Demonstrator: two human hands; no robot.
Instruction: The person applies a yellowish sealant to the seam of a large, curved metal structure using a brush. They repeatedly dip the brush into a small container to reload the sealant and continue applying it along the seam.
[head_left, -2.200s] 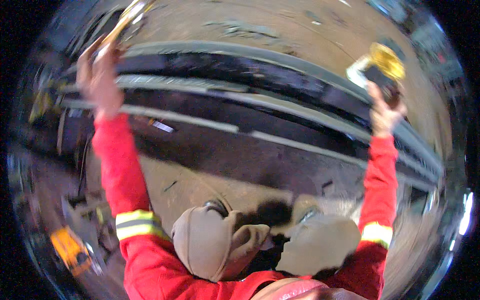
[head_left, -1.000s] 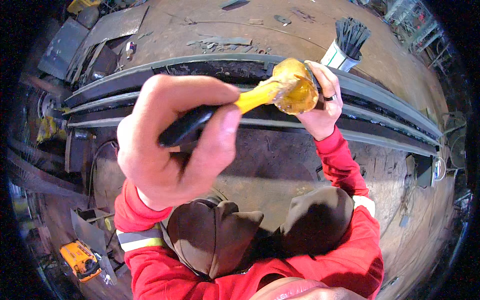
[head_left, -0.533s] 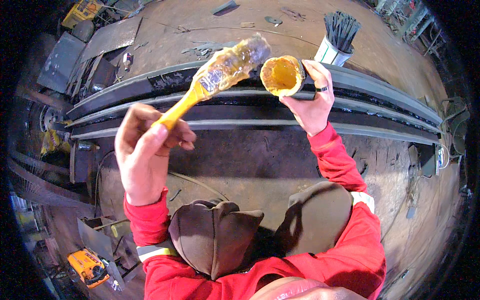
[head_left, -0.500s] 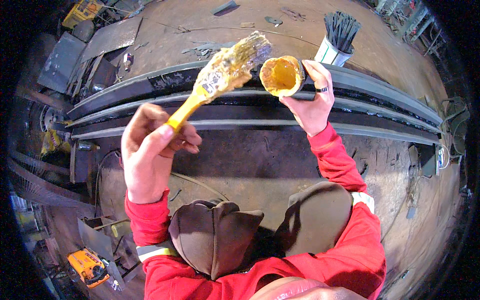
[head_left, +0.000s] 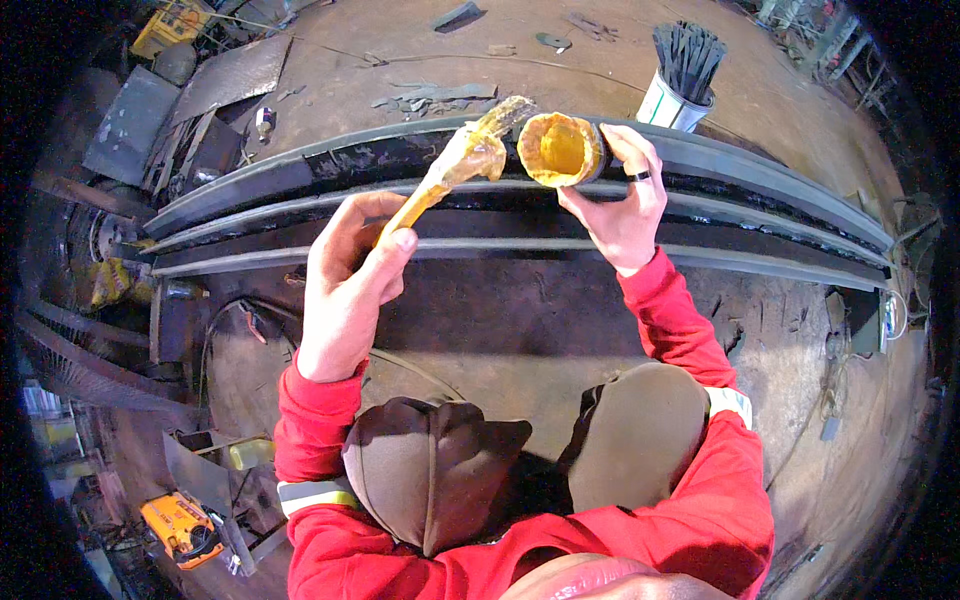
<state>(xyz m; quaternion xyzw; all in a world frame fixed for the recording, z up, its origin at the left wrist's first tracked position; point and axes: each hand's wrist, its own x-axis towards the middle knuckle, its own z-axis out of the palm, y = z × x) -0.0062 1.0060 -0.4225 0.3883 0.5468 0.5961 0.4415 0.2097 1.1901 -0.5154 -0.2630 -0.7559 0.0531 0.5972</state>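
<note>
My left hand (head_left: 355,275) is closed round the yellow handle of a paintbrush (head_left: 468,158). Thick yellowish paste coats the brush head, which points up and right with its tip close to the mouth of a small can. That can (head_left: 561,150) is in my right hand (head_left: 628,200), gripped from its right side between thumb and fingers. Its mouth is tipped toward me, showing a yellow-orange inside and a crusted rim. Both hands are raised above long dark steel beams (head_left: 480,245) that run across in front of me.
Behind the beams a white bucket (head_left: 672,108) holds many dark strips. Scrap plates (head_left: 235,72) lie at the far left. An orange machine (head_left: 180,528) stands at the lower left, near a cable (head_left: 420,372) on the floor.
My left hand has moved right, and the brush has turned so its head looks narrower, with its tip still near the can. My right hand and the can have barely moved.
</note>
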